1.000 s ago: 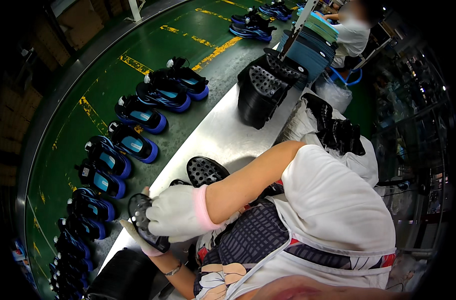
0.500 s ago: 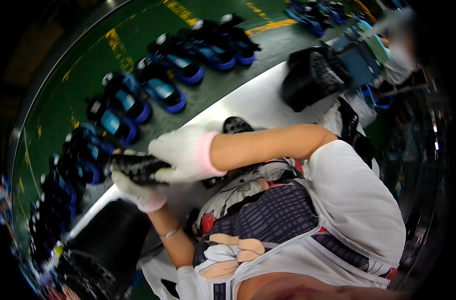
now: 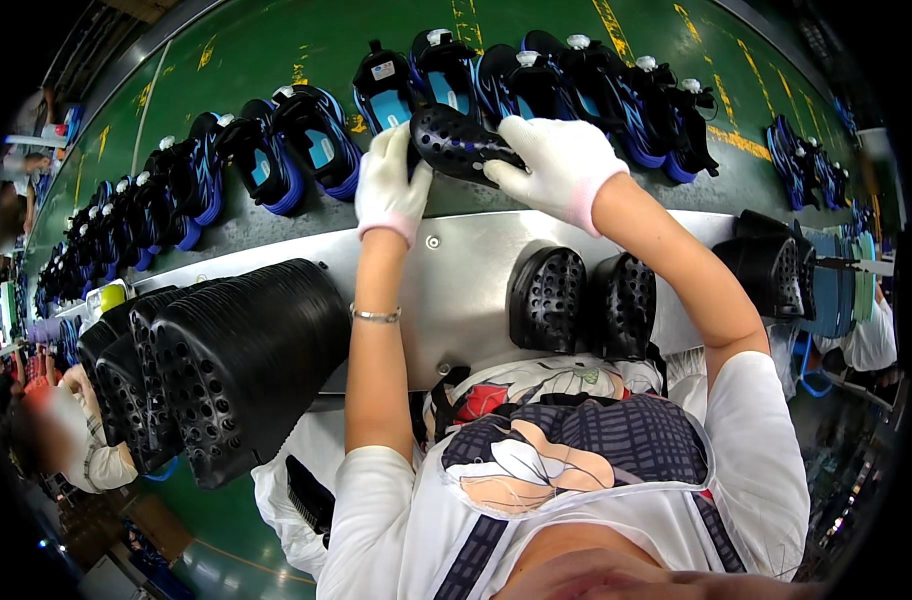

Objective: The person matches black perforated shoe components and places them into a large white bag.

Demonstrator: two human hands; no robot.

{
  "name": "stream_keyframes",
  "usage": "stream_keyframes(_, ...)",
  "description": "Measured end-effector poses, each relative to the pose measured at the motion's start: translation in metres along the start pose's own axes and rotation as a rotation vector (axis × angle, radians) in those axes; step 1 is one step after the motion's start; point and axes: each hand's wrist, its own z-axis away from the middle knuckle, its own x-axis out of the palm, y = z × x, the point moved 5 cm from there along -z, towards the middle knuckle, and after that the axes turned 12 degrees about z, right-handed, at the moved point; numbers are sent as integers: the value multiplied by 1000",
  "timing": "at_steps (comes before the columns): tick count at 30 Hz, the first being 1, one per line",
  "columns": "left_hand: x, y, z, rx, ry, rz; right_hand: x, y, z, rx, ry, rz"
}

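White gloves with pink cuffs cover both my hands. My right hand (image 3: pixel 551 170) grips the narrow end of a black perforated plastic shoe insert (image 3: pixel 454 142). Its rounded, holed end points left, over the row of shoes. My left hand (image 3: pixel 388 185) is closed around the toe of a black and blue sneaker (image 3: pixel 388 105) with a light-blue insole. The glove hides much of that toe, and the insert's rounded end lies close beside it. Two more black inserts, a left one (image 3: pixel 548 300) and a right one (image 3: pixel 624 305), rest on the metal ledge before me.
A metal ledge (image 3: pixel 446 270) runs across in front of me. Nested black inserts (image 3: pixel 246 350) are stacked at its left, another stack (image 3: pixel 766 265) at its right. Beyond it sneakers (image 3: pixel 316 150) stand in a row along a green surface. A co-worker (image 3: pixel 91 440) is at far left.
My view has turned, and the ledge now lies nearly level. Both hands held a black insert together; now the right hand holds one over the sneakers while the left is at a sneaker.
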Motion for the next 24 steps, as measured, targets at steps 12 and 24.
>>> stream_keyframes(12,21,-7,-12,-234,-63,2,-21,-6,-110,-122,-267,76)
stream_keyframes(24,21,-35,-21,-510,-587,-228,30,-83,-155,-120,-219,246)
